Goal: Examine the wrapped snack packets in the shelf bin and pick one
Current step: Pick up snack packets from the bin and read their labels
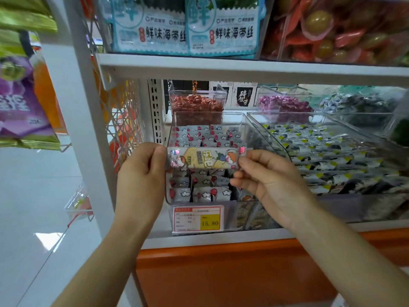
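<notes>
The price tag below my hands reads 15.80, and the bags on the shelf above say 鲜味海带丝. My left hand and right hand pinch the ends of a long, glossy, cartoon-printed snack packet, holding it level in front of the clear plastic shelf bin of small cloud-printed packets.

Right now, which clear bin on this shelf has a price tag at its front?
The front left bin, full of white cloud-printed packets; its red and yellow tag reads 15.80. No tag shows on the others.
</notes>
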{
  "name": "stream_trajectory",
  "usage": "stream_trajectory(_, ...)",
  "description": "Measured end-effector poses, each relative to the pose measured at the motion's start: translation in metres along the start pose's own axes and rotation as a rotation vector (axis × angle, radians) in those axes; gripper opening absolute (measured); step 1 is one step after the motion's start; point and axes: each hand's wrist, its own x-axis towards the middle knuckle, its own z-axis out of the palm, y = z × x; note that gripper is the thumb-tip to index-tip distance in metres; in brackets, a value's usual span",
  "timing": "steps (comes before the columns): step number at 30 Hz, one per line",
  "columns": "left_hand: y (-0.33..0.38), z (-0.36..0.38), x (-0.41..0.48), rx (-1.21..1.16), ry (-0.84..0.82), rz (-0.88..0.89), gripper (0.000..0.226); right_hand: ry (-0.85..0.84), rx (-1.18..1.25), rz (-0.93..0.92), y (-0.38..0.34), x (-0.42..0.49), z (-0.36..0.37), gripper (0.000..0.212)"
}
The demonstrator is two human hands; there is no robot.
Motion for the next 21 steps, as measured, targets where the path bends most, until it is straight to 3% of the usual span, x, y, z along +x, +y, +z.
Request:
stream_trajectory(7,0.003,-0.005,0.001,-0.095,-0.132,-0.06,0.033,0.041,0.11,-0.004,-0.006,0.001,0.0,0.017)
stream_trajectory(14,0.005,-0.014,0.005,-0.272,-0.361,-0.157,0.011,0.098,0.153,-0.02,-0.011,0.004,-0.004,0.02)
stream_trajectory(21,0.005,-0.02,0.007,-0.306,-0.464,-0.149,0.014,0.073,-0.027,-0.111,-0.011,0.004,-0.006,0.027)
